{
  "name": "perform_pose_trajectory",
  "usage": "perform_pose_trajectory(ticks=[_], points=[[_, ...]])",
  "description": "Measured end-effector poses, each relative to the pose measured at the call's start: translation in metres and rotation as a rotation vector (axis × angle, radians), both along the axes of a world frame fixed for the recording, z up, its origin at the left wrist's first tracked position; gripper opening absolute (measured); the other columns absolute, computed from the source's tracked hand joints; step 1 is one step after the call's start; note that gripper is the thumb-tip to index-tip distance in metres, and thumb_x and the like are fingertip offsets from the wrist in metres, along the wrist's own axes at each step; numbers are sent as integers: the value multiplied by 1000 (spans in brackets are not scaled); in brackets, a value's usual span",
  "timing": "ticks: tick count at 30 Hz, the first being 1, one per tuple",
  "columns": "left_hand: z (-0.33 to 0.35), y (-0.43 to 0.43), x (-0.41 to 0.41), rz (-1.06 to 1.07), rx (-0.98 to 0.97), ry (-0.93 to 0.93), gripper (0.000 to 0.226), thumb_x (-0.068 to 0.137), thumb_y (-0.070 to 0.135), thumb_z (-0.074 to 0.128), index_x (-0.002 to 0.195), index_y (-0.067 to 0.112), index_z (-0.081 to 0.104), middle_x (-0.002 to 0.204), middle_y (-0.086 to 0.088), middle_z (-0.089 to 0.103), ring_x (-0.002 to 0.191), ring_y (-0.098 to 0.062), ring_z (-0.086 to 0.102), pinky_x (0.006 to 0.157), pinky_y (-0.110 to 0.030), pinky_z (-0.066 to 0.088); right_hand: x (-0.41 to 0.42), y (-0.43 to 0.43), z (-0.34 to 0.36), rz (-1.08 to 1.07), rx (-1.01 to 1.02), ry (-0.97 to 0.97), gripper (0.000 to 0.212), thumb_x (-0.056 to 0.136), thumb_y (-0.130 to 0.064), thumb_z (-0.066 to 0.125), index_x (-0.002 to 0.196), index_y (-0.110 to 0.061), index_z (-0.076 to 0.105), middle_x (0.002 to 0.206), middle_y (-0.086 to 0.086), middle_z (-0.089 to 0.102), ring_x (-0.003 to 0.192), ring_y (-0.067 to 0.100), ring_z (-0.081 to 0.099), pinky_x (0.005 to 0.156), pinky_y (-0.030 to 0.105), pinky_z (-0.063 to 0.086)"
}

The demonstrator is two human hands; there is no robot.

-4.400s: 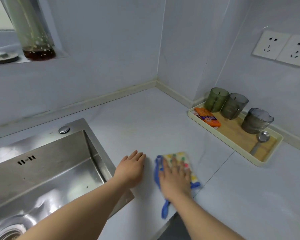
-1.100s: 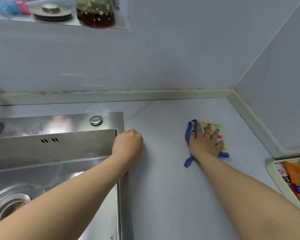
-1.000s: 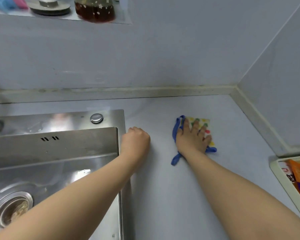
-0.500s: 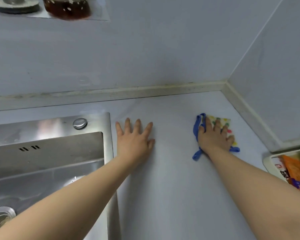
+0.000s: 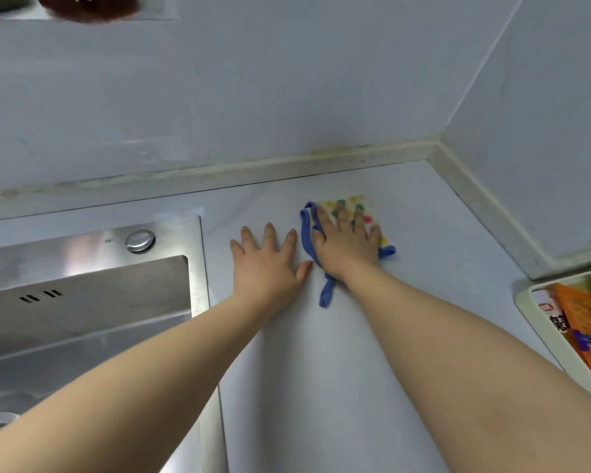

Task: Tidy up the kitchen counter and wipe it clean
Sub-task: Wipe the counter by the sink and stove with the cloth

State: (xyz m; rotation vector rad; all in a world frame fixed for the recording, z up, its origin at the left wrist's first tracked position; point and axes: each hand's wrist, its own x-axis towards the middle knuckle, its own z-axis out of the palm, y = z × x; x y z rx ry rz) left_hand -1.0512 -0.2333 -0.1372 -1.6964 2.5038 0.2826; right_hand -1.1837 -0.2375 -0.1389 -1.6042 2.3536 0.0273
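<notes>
A polka-dot cleaning cloth (image 5: pixel 355 204) with a blue border lies flat on the pale grey counter (image 5: pixel 321 370), near the back wall. My right hand (image 5: pixel 347 245) presses down on it with straight, spread fingers. My left hand (image 5: pixel 268 264) rests flat on the bare counter just left of the cloth, fingers spread, its thumb almost touching the cloth's blue edge. It holds nothing.
A steel sink (image 5: pixel 82 302) with a round button (image 5: pixel 139 240) fills the left side. A cream tray (image 5: pixel 539 322) with orange packets (image 5: pixel 584 322) sits at the right edge. A raised wall strip (image 5: pixel 287 163) bounds the counter's back and right corner.
My right hand has slid the cloth left, close to my left hand. The left hand, a fist by the sink a second ago, now lies flat and spread.
</notes>
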Motion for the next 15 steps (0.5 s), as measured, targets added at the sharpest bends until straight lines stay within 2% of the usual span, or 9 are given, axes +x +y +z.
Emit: perform_pose_trajectory(ticks=[2, 6, 9, 12, 15], points=[[-1, 0, 1, -4, -4, -14, 65, 94, 60, 19, 150, 30, 4, 159, -7, 3, 142, -45, -1, 116, -55, 4, -16, 5, -1, -37, -6, 14, 52, 100, -45, 15, 149, -40, -1, 160, -4, -5, 147, 26, -8, 117, 50, -3], [-6, 3, 1, 15, -19, 13, 64, 94, 59, 21, 150, 31, 7, 159, -6, 4, 142, -45, -1, 116, -54, 3, -64, 32, -1, -314, 1, 36, 52, 99, -45, 14, 150, -40, 2, 160, -4, -3, 148, 25, -6, 116, 51, -1], [-6, 3, 0, 35, 8, 33, 63, 94, 58, 23, 150, 32, 7, 159, -5, 3, 143, -43, -4, 117, -53, 0, -79, 56, 0, -440, 19, 38, 52, 100, -44, 13, 150, -37, 3, 160, -3, -5, 147, 26, -8, 116, 53, -2], [-5, 7, 4, 23, 33, 46, 60, 96, 54, 23, 150, 31, 9, 159, -4, 3, 144, -41, -4, 118, -50, 0, -61, 71, -1, -460, 25, 8, 53, 99, -43, 12, 150, -37, 0, 160, -2, -7, 147, 28, -10, 115, 55, -4], [-6, 25, 14, -35, 30, 54, 57, 98, 49, 22, 150, 29, 11, 159, -1, 6, 145, -38, 0, 118, -48, 4, -29, 90, -1, -387, 14, 2, 52, 100, -42, 13, 150, -37, 0, 160, -2, -7, 147, 28, -10, 116, 54, -4]])
